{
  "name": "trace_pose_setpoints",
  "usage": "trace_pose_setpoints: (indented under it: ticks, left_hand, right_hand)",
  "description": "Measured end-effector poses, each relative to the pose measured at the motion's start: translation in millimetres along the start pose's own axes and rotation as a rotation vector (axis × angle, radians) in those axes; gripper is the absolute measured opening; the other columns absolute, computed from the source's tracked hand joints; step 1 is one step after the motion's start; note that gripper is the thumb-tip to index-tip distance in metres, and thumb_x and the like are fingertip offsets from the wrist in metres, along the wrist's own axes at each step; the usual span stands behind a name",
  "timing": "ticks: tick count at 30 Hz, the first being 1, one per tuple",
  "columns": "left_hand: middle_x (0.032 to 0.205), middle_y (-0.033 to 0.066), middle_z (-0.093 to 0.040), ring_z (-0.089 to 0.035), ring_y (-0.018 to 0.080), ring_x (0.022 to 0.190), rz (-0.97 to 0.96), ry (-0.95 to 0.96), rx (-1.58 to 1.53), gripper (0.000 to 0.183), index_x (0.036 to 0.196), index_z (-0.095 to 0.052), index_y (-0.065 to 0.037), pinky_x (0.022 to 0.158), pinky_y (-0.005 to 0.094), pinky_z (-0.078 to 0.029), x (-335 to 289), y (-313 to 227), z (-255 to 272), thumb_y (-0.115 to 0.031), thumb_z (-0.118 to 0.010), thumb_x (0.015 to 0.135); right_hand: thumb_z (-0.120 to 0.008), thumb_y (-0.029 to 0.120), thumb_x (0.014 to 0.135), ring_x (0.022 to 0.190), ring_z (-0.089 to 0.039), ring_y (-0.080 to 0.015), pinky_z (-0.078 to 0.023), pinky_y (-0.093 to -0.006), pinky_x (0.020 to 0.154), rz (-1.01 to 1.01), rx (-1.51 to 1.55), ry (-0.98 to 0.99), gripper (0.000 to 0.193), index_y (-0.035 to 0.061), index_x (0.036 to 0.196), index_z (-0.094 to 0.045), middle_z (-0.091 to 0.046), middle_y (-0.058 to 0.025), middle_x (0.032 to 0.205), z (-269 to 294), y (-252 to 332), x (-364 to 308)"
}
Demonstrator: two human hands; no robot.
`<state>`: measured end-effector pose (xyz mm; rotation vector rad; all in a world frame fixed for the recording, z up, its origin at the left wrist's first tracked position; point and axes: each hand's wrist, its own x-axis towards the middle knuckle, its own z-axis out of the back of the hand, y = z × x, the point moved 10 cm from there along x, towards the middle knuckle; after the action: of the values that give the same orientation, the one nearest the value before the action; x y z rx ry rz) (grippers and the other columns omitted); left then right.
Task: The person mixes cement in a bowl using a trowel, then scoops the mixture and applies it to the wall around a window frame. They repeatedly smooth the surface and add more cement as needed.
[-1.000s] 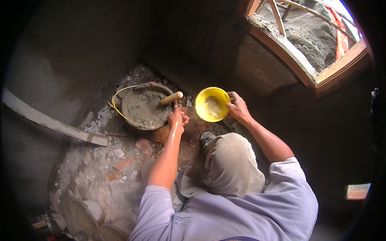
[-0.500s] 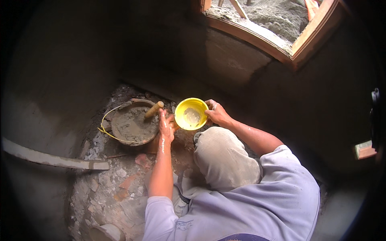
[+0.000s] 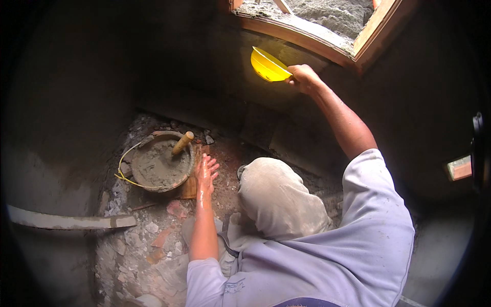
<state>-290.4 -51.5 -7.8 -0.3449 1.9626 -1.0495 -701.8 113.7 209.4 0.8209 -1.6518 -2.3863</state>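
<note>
My right hand point(image 3: 306, 79) grips a yellow plastic bowl point(image 3: 268, 66) by its edge, with my arm stretched far forward. The bowl is tilted in front of the dark wall, just under the window frame, and its inside is hidden. Palm half turned and fingers spread, my left hand point(image 3: 206, 174) holds nothing beside the bucket point(image 3: 192, 171). Wet grey mortar point(image 3: 158, 166) fills that bucket, and a wooden tool handle point(image 3: 182, 143) sticks up out of it. A yellow bail handle point(image 3: 121, 166) curves round the bucket's left side.
A wooden window frame point(image 3: 302, 34) opens at the upper right onto a grey heap point(image 3: 332, 15). Rubble and broken chips point(image 3: 161, 238) cover the ground at lower left. A long pale bar point(image 3: 71, 220) juts in from the left. My bent knee point(image 3: 279, 197) is at the centre.
My right hand has carried the bowl forward, up to the wall below the window, and tipped it. My left hand, near the bowl before, is now apart from it with fingers spread.
</note>
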Motion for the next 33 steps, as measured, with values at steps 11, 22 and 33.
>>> trace_pose_setpoints:
  ticks: [11, 22, 33]
  left_hand:
    - [0.1, 0.0154, -0.062, -0.062, 0.0253, 0.094, -0.388, -0.407, -0.172, 0.039, 0.117, -0.052, -0.002, 0.086, 0.0416, -0.048, -111.6, 4.0, 217.9, -0.021, -0.067, 0.086]
    - [0.135, 0.0124, -0.044, -0.044, 0.0314, 0.123, -0.222, -0.639, -0.173, 0.059, 0.129, -0.043, -0.005, 0.1, 0.0509, -0.031, -163.8, -20.5, 197.0, -0.039, -0.064, 0.085]
    - [0.128, 0.0141, -0.05, -0.049, 0.0302, 0.117, -0.205, -0.658, -0.165, 0.055, 0.121, -0.046, -0.002, 0.098, 0.0505, -0.034, -151.1, -10.5, 202.4, -0.042, -0.062, 0.087]
  right_hand:
    - [-0.049, 0.004, 0.084, 0.05, -0.06, -0.0167, -0.047, -0.0266, 0.04, -0.241, -0.085, 0.058, 0.029, -0.005, 0.111, -0.055, -0.064, -0.0129, 0.078, 4.0, -207.4, -116.2]
    - [-0.052, 0.007, 0.083, 0.071, -0.066, -0.0205, -0.055, -0.0309, 0.058, -0.229, -0.324, -0.082, 0.037, -0.0021, 0.119, -0.053, -0.065, -0.0164, 0.095, -3.0, -277.5, -135.4]
    - [-0.055, 0.015, 0.079, 0.107, -0.057, -0.039, -0.046, -0.0434, 0.092, -0.226, -0.837, -0.009, 0.039, 0.0012, 0.116, -0.055, -0.06, -0.0263, 0.111, 69.1, -385.6, -190.2]
